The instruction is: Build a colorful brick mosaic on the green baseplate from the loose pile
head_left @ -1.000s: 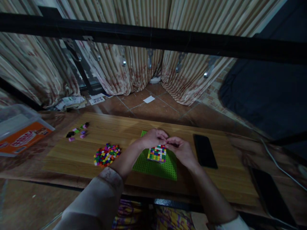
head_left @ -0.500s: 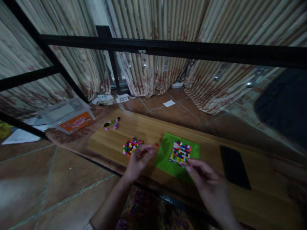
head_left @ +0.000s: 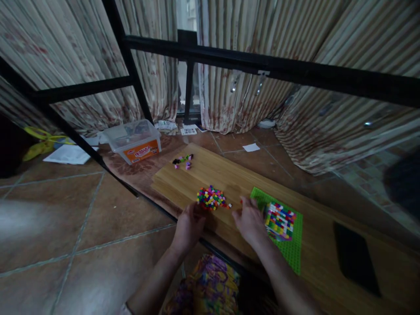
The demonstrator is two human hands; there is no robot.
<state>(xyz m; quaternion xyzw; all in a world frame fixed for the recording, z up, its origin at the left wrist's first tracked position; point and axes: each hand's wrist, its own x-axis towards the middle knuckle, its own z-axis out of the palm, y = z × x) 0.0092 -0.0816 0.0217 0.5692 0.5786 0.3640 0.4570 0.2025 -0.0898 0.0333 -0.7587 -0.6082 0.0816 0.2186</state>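
Note:
A heap of small coloured bricks (head_left: 211, 198) lies on a wooden board (head_left: 200, 173). My left hand (head_left: 189, 225) rests at the board's near edge just below the heap, fingers curled; whether it holds anything is hidden. My right hand (head_left: 250, 220) lies to the right of the heap, at the left edge of a green baseplate (head_left: 292, 253), fingers bent down toward loose red bricks (head_left: 241, 201). On the baseplate stands a square multicoloured brick build (head_left: 279, 220), right beside my right hand.
A smaller cluster of dark and purple bricks (head_left: 183, 160) sits at the board's far corner. A clear plastic box with an orange label (head_left: 134, 139) stands on the floor to the left. A black phone (head_left: 356, 257) lies right of the baseplate. Black metal bars and curtains rise behind.
The view has swung left. Both hands left the brick build and moved left toward the heap; my right hand now sits at the baseplate's left edge, my left below the heap.

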